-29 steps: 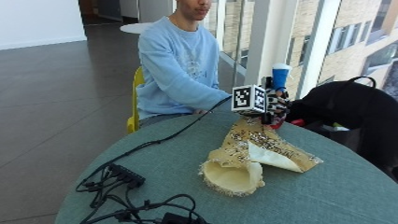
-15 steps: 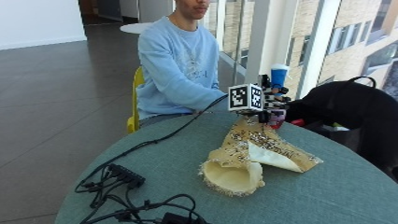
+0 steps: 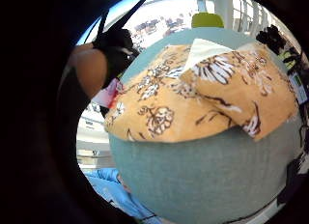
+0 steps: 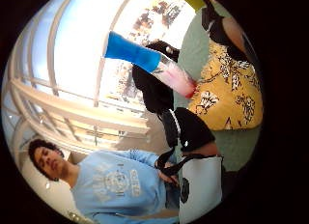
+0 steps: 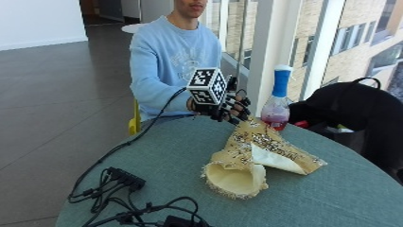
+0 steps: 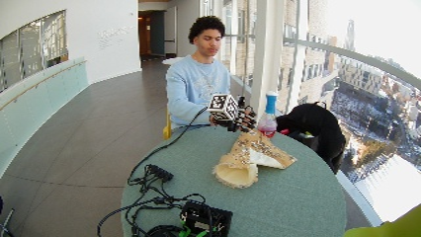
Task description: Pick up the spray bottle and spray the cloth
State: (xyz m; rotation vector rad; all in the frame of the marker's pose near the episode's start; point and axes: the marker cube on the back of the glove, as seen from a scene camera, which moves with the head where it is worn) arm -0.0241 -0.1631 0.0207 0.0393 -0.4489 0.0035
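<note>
Pink liquid low in spray bottle [image 5: 275,105], upright on table [image 5: 353,189] | cloth [image 5: 252,156] beside | hand [image 5: 228,106] empty, fingers relaxed

Spray bottle [image 5: 277,99]: clear body, pink liquid in lower part, blue top; stood upright on table at far edge, just beyond cloth. Cloth [image 5: 261,156]: yellow-orange, floral-printed, cream underside exposed; left crumpled and folded at table centre.

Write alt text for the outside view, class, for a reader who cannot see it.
A black-gloved right hand hovers beside a clear spray bottle with a blue top and pink liquid, not touching it. A crumpled yellow floral cloth lies on the round green table.
</note>
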